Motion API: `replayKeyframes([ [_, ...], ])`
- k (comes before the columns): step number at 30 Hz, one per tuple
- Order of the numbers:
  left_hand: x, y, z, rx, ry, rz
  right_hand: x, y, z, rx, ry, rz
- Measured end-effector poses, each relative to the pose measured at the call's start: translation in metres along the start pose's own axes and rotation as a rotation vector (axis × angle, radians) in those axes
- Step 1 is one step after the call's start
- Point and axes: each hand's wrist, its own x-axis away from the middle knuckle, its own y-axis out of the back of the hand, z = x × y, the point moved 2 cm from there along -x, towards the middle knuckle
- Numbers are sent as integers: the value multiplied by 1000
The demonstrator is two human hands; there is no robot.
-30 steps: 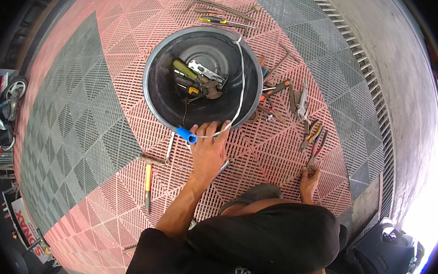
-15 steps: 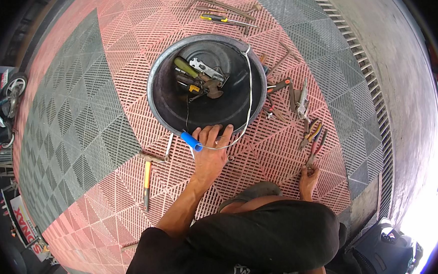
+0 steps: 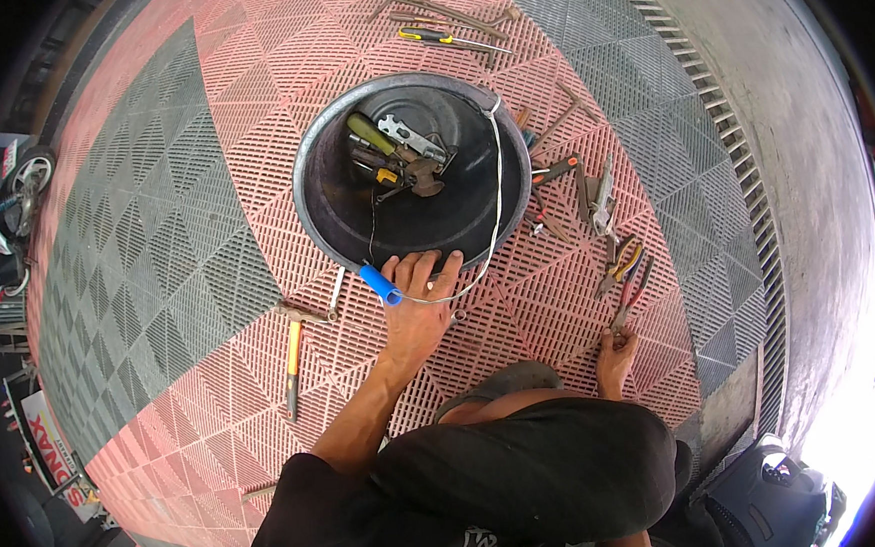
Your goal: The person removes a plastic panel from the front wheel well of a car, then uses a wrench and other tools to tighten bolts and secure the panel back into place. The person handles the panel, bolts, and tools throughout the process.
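Note:
A black bucket (image 3: 315, 226) with a white wire handle (image 3: 499, 195) and a blue handle sleeve (image 3: 381, 285) stands tilted before me. My left hand (image 3: 419, 310) is hooked over its near rim, fingers inside and thumb side next to the sleeve. Inside lie several tools, among them an olive-handled tool (image 3: 370, 133), a grey flat metal tool (image 3: 411, 139) and a rusty hammer head (image 3: 425, 177). At the right, my right hand (image 3: 617, 363) is closed on the jaw end of red-handled pliers (image 3: 640, 286), which lie along the floor pointing away from me.
Yellow-and-black pliers (image 3: 620, 267), grey locking pliers (image 3: 603, 203) and other tools lie right of the bucket. A hammer (image 3: 294, 367) and a spanner (image 3: 337, 295) lie left. A yellow screwdriver (image 3: 433, 36) lies beyond. The floor is slotted red and grey tiles (image 3: 204, 388).

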Motion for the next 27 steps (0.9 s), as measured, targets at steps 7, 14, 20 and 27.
replayKeyframes([
  [7, -2, 4, -2, -37, 1, -32, 1, -2, -1, 21, 8, -34],
  [14, 0, 2, 4, -19, -2, -32, 2, -2, 5, 2, -1, -26],
  [20, 1, 10, 3, -39, -2, 12, 4, -4, 11, -21, -6, -28],
  [27, 14, 23, 18, -58, -5, 3, 1, -3, 2, -40, 28, -33],
])
